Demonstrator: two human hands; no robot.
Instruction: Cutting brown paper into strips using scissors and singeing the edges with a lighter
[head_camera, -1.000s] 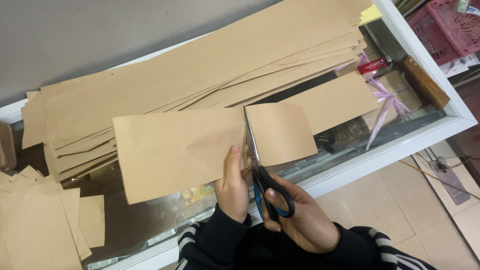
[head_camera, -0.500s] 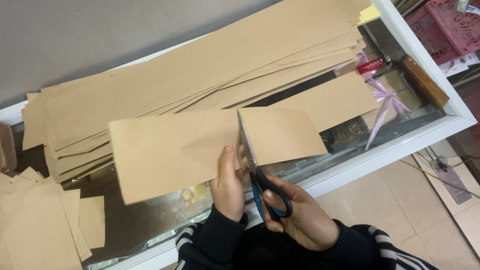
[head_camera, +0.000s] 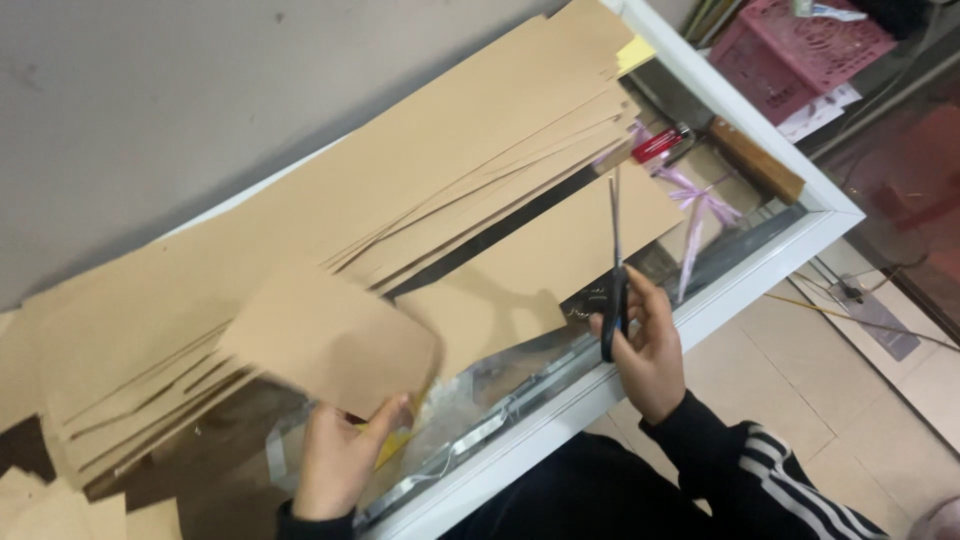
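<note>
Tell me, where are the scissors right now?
In the head view, the scissors are right of centre, held in the right hand with blades pointing up over a brown paper strip, near the white frame of the glass counter.

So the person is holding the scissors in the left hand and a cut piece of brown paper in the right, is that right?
Not quite: the hands are swapped. In the head view the scissors are in the right hand, blades pointing up and shut, while the left hand holds the cut piece of brown paper by its lower edge.
</note>
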